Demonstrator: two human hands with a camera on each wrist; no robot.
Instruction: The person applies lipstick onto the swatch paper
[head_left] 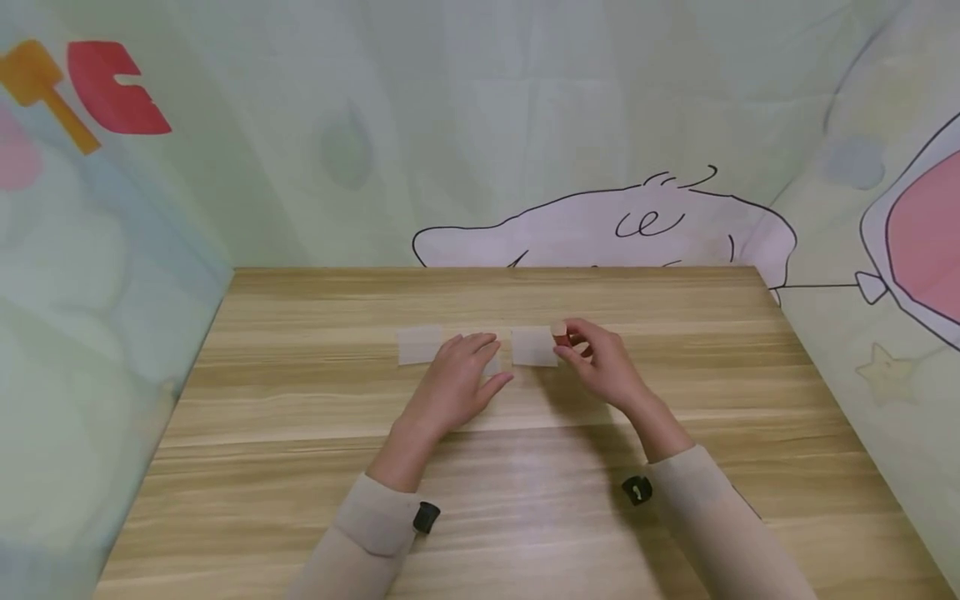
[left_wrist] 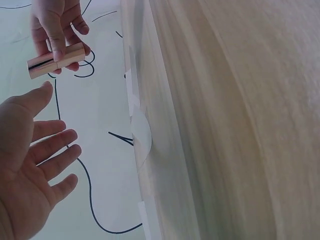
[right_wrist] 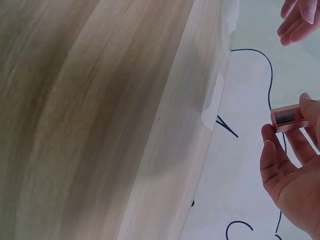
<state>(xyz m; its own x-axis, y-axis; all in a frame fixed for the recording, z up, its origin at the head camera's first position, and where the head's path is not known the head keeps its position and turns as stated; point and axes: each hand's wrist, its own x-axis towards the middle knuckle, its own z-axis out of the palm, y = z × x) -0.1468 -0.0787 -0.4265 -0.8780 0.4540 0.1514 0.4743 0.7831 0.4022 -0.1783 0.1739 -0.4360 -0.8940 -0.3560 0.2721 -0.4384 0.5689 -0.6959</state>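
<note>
As the centre of the wood-grained tabletop [head_left: 300, 400] is taken for the dial's hub in the head view, items are listed left to right.

- 10 o'clock, far out, backdrop: an orange letter-like shape [head_left: 47, 87] and a red shape [head_left: 112, 90], the latter readable as C.
- 10 o'clock, on the tabletop: left white sheet [head_left: 417, 346], roughly square, laid flat.
- 10 o'clock, nearer in: left hand [head_left: 452, 385], its fingers and thumb spread apart.
- 11 o'clock: middle white sheet [head_left: 492, 364], partly hidden by the left hand; whether it is touched cannot be told.
- 12 o'clock: right white sheet [head_left: 532, 347], laid beside the middle one.
- 1 o'clock: small tube [left_wrist: 41, 66], held at the right sheet's right-hand edge as seen from above. Straight-sided, rose-copper, sheen visible; pale end. A dark stripe is shown in the left wrist view; in the right, a dark panel bearing marks too faint to be read.
- 2 o'clock: right hand [head_left: 606, 368], by whose thumb and fingers the tube is pinched.
- 2 o'clock, far out: pink balloon print [head_left: 930, 242], black-outlined.
</note>
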